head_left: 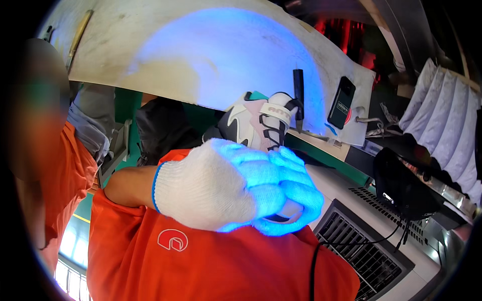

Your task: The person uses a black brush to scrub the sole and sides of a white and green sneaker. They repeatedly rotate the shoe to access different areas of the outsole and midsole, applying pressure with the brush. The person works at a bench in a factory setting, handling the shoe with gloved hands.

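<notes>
A sneaker [246,123] in white, pale pink and dark grey with black laces is held close in front of my chest, its strap and opening turned away from me. My left hand [211,185], in a white knit glove with a blue cuff edge, lies across the shoe with its fingers bent over it. Against it, my right hand [304,203], also gloved and lit bright blue, curls round the near end of the shoe. A grey and white bit of the shoe shows between the fingers. The right wrist and forearm are hidden.
A pale worktable [165,65] carries a blue patch of light, a black-handled tool [298,88], a dark phone [343,103] and a wooden-handled tool [80,37]. At right stand a machine with a vent grille [359,246] and pleated white hoses [444,125]. Another person's orange sleeve [75,165] is at left.
</notes>
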### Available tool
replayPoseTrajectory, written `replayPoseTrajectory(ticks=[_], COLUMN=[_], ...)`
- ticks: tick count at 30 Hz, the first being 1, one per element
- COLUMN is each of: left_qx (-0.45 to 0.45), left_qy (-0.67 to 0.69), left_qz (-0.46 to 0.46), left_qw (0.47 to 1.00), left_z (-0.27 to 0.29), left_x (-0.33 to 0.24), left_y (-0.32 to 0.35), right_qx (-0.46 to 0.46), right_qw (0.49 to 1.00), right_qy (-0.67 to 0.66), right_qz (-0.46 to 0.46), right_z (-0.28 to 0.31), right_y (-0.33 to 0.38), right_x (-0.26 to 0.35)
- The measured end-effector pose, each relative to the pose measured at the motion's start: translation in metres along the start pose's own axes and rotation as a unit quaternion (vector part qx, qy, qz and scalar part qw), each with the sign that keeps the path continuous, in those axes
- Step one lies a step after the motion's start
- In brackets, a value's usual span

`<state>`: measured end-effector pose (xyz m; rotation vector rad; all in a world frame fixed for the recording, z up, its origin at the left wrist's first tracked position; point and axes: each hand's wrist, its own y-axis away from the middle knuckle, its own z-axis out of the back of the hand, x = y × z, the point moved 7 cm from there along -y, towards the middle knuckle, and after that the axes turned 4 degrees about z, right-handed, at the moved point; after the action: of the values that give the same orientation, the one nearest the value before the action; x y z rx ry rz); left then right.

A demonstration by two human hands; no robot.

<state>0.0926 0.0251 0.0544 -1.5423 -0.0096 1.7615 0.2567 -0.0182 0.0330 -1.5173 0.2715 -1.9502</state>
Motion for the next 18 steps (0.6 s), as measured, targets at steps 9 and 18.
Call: replayPoseTrajectory(ticks=[9, 18], left_qx=[0.079, 0.094], left_qy=[-0.042, -0.027], left_qz=[0.128, 0.138], left_qw=[0.988, 0.986], left_z=[-0.054, -0.067], left_x=[0.008, 0.017], left_y=[-0.008, -0.010], right_qx=[-0.089, -0.117], right_qw=[0.992, 0.989], right_qy=[-0.086, -0.089], right_qz=[0.020, 0.012], right_z=[0.025, 0.032], right_y=[0.049, 0.068], right_x=[-0.020, -0.015])
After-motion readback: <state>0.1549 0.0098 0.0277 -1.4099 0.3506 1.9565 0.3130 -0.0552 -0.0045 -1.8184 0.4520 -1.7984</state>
